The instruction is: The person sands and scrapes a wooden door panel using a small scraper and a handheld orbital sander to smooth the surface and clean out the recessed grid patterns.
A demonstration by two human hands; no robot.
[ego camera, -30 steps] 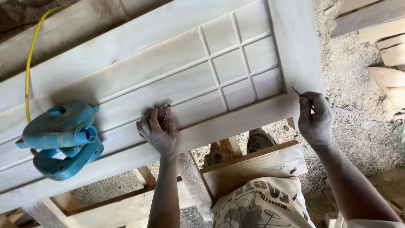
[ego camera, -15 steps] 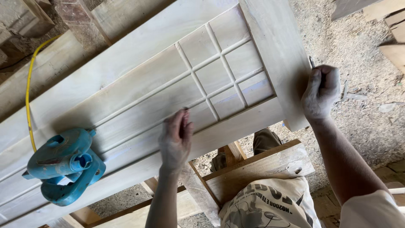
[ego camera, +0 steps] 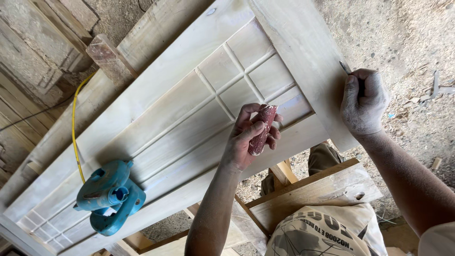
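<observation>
A pale wooden door panel [ego camera: 180,118] with carved grooves lies flat on a wooden stand. My left hand [ego camera: 249,135] is lifted just above the panel and grips a folded piece of reddish sandpaper [ego camera: 260,129]. My right hand [ego camera: 362,102] rests fisted at the door's right edge, closed on a thin dark tool [ego camera: 344,67] whose tip sticks out above the fist. Both hands are dusty.
A blue electric power tool [ego camera: 110,196] sits on the panel at lower left, its yellow cord [ego camera: 74,125] running up and off the door. A wooden stand [ego camera: 313,192] is beneath the door. Sawdust and wood scraps [ego camera: 436,87] cover the ground at right. Stacked timber [ego camera: 42,42] lies upper left.
My left hand lifted off the panel and turned, showing the sandpaper it had pressed on the wood. My right hand stayed at the door's edge. The view shifted.
</observation>
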